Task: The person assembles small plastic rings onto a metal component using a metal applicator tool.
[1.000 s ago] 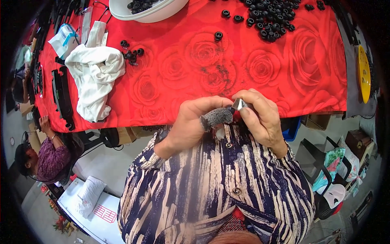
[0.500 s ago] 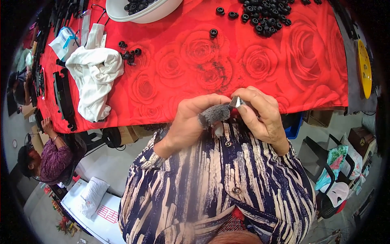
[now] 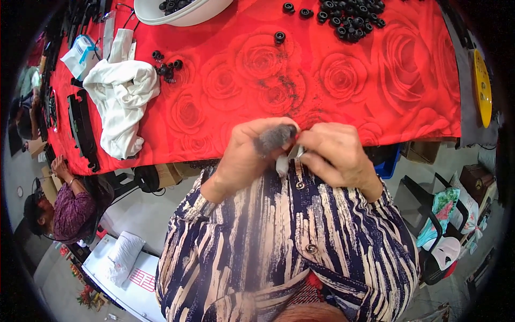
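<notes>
Over the near table edge, in front of my chest, my two hands meet. My left hand [image 3: 236,152] is closed, with a grey knitted cover [image 3: 275,139] on one finger and a white wrapping [image 3: 281,165] on another. What its fingertips pinch is hidden. My right hand [image 3: 343,154] is closed on a small shiny metal blade [image 3: 296,152], held close to the left fingers; the blade is partly covered and blurred. Fine black shavings [image 3: 289,88] lie scattered on the red cloth beyond the hands. A lone small round black part [image 3: 279,37] sits farther off.
A heap of black parts [image 3: 351,21] lies at the far right of the red rose-patterned tablecloth [image 3: 225,80]. A white bowl [image 3: 182,16] holds more. Left lie a crumpled white cloth [image 3: 123,102], black parts with springs [image 3: 169,70] and a long black piece [image 3: 83,131]. Another person [image 3: 72,212] sits left.
My right hand has turned and lowered the blade toward me. My left hand has tipped, raising the grey-covered finger. The view has shifted slightly.
</notes>
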The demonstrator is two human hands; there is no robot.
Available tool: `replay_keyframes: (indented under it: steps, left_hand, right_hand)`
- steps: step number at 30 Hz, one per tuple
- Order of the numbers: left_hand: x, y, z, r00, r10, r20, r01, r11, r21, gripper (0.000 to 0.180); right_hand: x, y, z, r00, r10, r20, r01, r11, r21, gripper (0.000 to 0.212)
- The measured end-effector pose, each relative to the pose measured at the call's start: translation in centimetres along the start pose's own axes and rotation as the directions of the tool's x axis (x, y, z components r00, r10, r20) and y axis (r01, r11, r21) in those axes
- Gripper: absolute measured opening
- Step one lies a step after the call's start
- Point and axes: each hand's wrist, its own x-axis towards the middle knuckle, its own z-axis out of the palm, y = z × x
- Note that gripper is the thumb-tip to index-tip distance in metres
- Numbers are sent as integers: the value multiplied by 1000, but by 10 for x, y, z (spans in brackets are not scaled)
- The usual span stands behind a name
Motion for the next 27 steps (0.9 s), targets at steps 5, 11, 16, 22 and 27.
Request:
replay_keyframes:
  steps: [5, 11, 16, 22, 27]
  left_hand:
    - [-1, 4, -4, 999, -18, -48, 24, 989, 145, 22]
    - [-5, 5, -1, 998, -28, -64, 34, 994, 101, 22]
    - [-4, 6, -2, 999, -20, -28, 24, 992, 127, 24]
    - [-2, 6, -4, 1000, -19, -14, 21, 988, 154, 24]
    - [-1, 5, -5, 999, -30, -10, 31, 989, 145, 24]
  right_hand:
    - [2, 0, -3, 976, 148, -159, -136, 987, 85, 20]
    - [10, 0, -4, 967, 191, -167, -183, 981, 64, 20]
    - [13, -1, -4, 970, 195, -145, -187, 980, 65, 20]
    - [11, 1, -6, 971, 210, -112, -206, 978, 41, 20]
    - [11, 3, -8, 981, 175, -86, -166, 981, 101, 19]
